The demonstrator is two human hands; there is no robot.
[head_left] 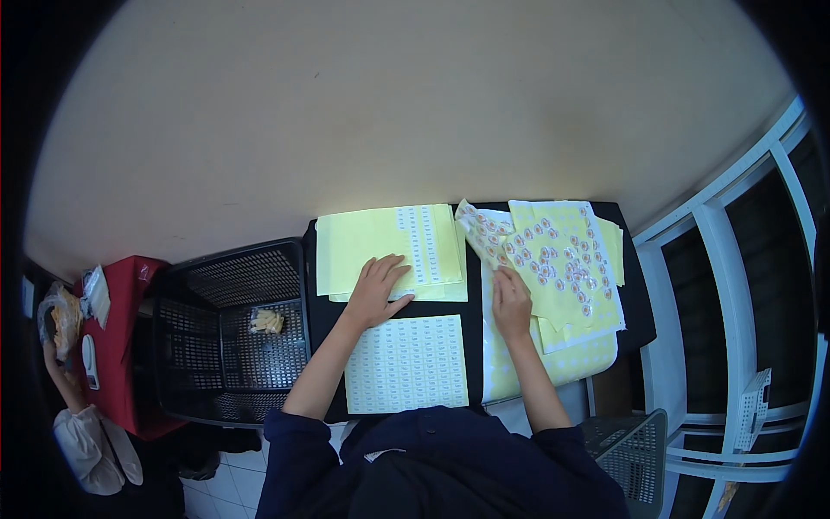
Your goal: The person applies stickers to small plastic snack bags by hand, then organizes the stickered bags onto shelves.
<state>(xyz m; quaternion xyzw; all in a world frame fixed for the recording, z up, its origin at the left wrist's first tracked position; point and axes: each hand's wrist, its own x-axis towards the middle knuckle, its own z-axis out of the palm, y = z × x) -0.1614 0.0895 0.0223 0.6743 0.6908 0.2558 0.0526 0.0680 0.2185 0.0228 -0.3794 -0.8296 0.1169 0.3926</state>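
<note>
My left hand [374, 290] lies with fingers apart on a stack of pale yellow label backing sheets [350, 246], whose right part still carries columns of small white labels. Nearer my body is a full sheet of small printed labels [406, 368]. My right hand [512, 303] pinches the lower edge of a sticker sheet [484, 235] with round red-and-white stickers; its upper left corner is lifted and curled. Beside it, more sheets with scattered round stickers [566, 251] overlap on a yellow sheet with pale round marks [558, 369].
A black plastic basket [229, 281] left of the black-covered table holds a small packet [267, 322]. Farther left, another person's hand is at a plastic bag [65, 320] beside a red-covered table [117, 372]. A grey crate [644, 458] and white metal frame [722, 251] stand right.
</note>
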